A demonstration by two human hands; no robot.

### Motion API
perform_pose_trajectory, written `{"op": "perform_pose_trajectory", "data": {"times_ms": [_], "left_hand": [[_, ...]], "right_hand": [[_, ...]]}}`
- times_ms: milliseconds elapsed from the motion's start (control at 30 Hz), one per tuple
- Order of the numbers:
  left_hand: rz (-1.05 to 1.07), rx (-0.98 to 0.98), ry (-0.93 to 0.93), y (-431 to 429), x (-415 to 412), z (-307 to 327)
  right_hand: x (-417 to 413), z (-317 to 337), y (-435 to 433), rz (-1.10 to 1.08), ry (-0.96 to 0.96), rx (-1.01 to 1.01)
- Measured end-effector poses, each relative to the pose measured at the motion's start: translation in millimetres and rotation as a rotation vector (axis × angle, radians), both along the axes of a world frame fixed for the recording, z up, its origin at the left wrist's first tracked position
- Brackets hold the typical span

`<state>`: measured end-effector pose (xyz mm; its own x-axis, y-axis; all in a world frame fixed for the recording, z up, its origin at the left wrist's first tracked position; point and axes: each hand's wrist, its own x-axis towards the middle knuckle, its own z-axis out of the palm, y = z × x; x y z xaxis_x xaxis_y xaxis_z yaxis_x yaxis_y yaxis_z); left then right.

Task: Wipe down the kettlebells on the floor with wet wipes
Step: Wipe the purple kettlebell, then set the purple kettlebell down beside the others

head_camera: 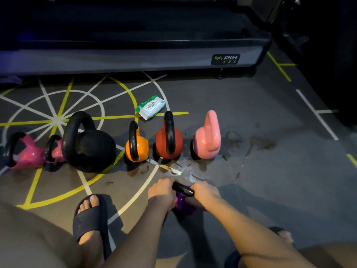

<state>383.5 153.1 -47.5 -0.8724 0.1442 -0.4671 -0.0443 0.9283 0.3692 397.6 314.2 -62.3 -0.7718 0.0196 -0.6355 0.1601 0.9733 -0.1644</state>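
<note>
Fingers [167,183] of left hand [161,191], right hand [206,192] gripping purple kettlebell [182,202], 6 kettlebells [142,147] beyond

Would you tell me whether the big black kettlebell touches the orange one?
Apart: the head view shows a strip of floor between the black kettlebell and the orange kettlebell.

6 kettlebells [92,147] in a row, purple kettlebell [182,205] nearer, wipes pack [150,107] behind.

The grey floor [251,105], lined in yellow and white, bears a row: magenta kettlebell [29,154], smaller pink kettlebell [58,151], black kettlebell [90,146], orange kettlebell [140,147], red kettlebell [160,144], pale pink kettlebell [207,140]. A wipes pack [150,107] lies just behind the row. Wet patches [257,142] spread beside the pale pink one.
</note>
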Motion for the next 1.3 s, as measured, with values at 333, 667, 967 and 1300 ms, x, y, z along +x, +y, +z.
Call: {"op": "perform_pose_trajectory", "data": {"times_ms": [333, 667, 967, 1300], "left_hand": [[0.124, 0.422, 0.167, 119, -75, 38], [-0.142, 0.449, 0.232, 144, -128, 39], [-0.367, 0.176, 0.114, 139, -134, 39], [-0.363, 0.167, 0.084, 135, -130, 40]], "right_hand": [[-9, 45, 118, -1.091, 0.204, -0.285], [-118, 46, 209, -1.25, 0.481, -0.355], [-173, 14, 215, -1.158, 0.418, -0.387], [-165, 29, 215, -1.088, 0.747, -0.279]]}}
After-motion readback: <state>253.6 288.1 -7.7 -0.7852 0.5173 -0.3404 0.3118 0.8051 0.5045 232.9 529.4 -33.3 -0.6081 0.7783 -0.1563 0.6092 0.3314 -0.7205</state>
